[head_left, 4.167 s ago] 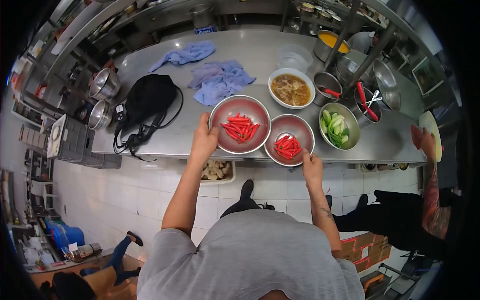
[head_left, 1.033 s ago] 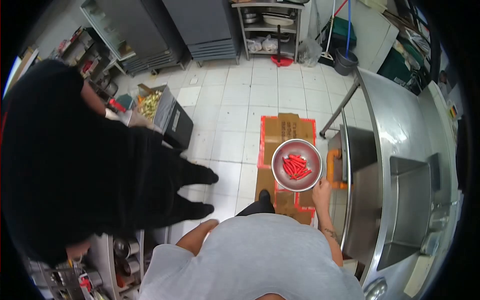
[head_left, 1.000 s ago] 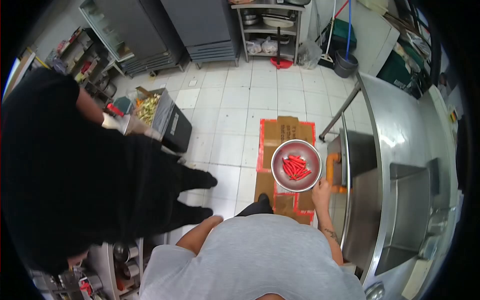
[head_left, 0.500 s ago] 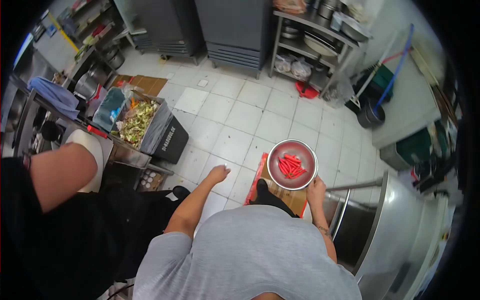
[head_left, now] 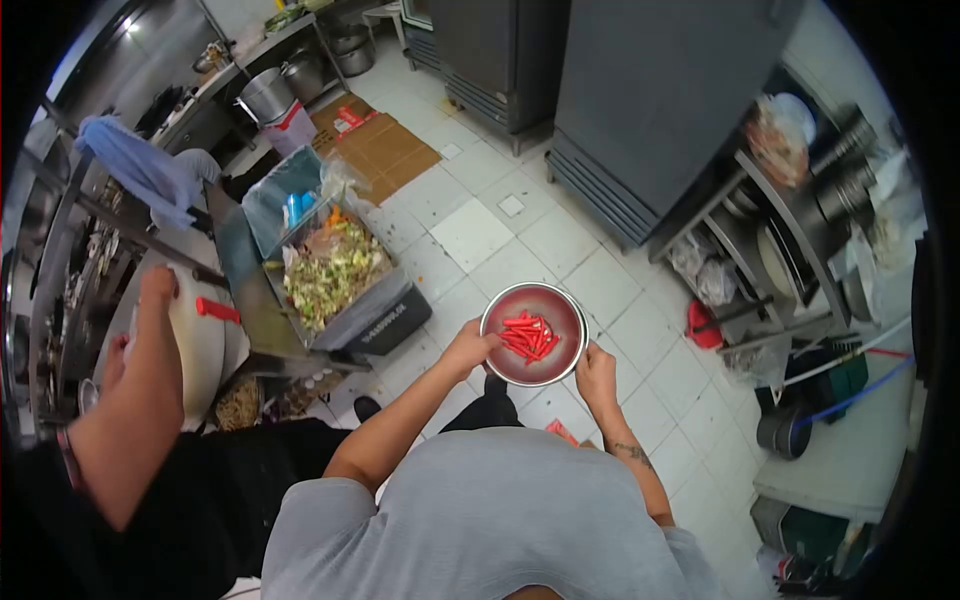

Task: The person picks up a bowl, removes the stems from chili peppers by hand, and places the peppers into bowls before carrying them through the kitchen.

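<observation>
A round metal bowl (head_left: 572,312) with a reddish inside is held out over the floor in front of me. Several red chili peppers (head_left: 530,338) lie in it. My left hand (head_left: 470,348) grips the bowl's left rim, its thumb over the edge. On the right side of the rim, my right hand (head_left: 596,376) is closed round the bowl's edge. Both forearms reach forward from a grey shirt.
A grey bin (head_left: 392,318) full of vegetable scraps stands front left. Beside me at left, a person in black (head_left: 230,490) reaches toward a large pale container (head_left: 200,345). Dark fridges (head_left: 660,110) and a metal shelf (head_left: 750,230) stand ahead and right.
The view has turned left. My left hand, empty before, has come onto the bowl's left rim. The bowl has shifted left in view, and the co-worker's forearm and hands now show.
</observation>
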`<state>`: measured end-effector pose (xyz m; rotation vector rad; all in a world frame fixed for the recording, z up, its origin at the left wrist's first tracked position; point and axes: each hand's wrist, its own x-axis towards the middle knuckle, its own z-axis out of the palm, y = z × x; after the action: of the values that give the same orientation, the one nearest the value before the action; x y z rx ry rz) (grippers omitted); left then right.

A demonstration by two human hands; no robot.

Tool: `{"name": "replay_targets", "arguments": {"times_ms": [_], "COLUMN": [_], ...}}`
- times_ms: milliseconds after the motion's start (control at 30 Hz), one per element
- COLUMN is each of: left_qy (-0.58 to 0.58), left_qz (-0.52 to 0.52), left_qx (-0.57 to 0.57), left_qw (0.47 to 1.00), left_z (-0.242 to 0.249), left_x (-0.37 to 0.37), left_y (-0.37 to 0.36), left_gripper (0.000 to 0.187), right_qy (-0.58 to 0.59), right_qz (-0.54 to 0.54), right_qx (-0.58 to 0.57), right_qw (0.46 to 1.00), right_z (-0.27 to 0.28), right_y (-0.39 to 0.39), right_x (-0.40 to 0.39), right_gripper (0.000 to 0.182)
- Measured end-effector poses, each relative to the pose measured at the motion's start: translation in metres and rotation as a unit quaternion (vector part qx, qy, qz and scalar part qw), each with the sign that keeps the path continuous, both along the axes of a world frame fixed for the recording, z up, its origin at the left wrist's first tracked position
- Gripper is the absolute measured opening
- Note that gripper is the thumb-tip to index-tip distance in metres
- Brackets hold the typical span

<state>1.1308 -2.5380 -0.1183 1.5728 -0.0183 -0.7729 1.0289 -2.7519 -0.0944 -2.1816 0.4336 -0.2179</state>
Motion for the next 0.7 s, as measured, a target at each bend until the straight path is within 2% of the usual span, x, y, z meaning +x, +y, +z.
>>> {"name": "replay_targets", "arguments": {"times_ms": [133, 233, 333, 367, 467, 533, 567, 633, 700], "left_qy": [0.051, 0.028, -0.002, -0.006, -0.001, -0.015, -0.006, 0.020, 0.029], "left_qz": [0.003, 0.044, 0.065, 0.087, 0.177, 0.237, 0.231, 0.280, 0.325], "left_qx": [-0.014, -0.040, -0.031, -0.030, -0.026, -0.022, 0.002, -0.004, 0.003], "left_qw": [0.999, 0.998, 0.997, 0.996, 0.984, 0.971, 0.973, 0.960, 0.945], "left_z": [0.018, 0.017, 0.026, 0.026, 0.012, 0.007, 0.005, 0.004, 0.002], "left_x": [0.097, 0.159, 0.224, 0.241, 0.264, 0.283, 0.291, 0.305, 0.322], "left_y": [-0.019, -0.032, -0.035, -0.035, -0.034, -0.031, -0.026, -0.018, -0.005], "left_gripper": [0.034, 0.032, 0.032, 0.031, 0.031, 0.031, 0.032, 0.032, 0.034], "right_qy": [-0.021, -0.047, 0.061, 0.042, -0.040, -0.020, -0.012, 0.035, 0.059], "right_qz": [-0.005, -0.001, -0.048, -0.064, 0.000, 0.030, 0.042, 0.120, 0.206], "right_qx": [0.029, 0.105, 0.271, 0.322, 0.498, 0.532, 0.547, 0.600, 0.586], "right_qw": [0.999, 0.993, 0.959, 0.944, 0.866, 0.846, 0.836, 0.790, 0.781], "right_z": [-0.010, 0.000, 0.007, 0.020, 0.049, 0.073, 0.084, 0.099, 0.108], "right_y": [-0.027, -0.043, -0.070, -0.075, -0.088, -0.072, -0.059, -0.014, 0.053], "right_x": [0.092, 0.167, 0.242, 0.269, 0.365, 0.439, 0.477, 0.546, 0.603], "right_gripper": [0.040, 0.052, 0.056, 0.051, 0.046, 0.041, 0.038, 0.030, 0.024]}}
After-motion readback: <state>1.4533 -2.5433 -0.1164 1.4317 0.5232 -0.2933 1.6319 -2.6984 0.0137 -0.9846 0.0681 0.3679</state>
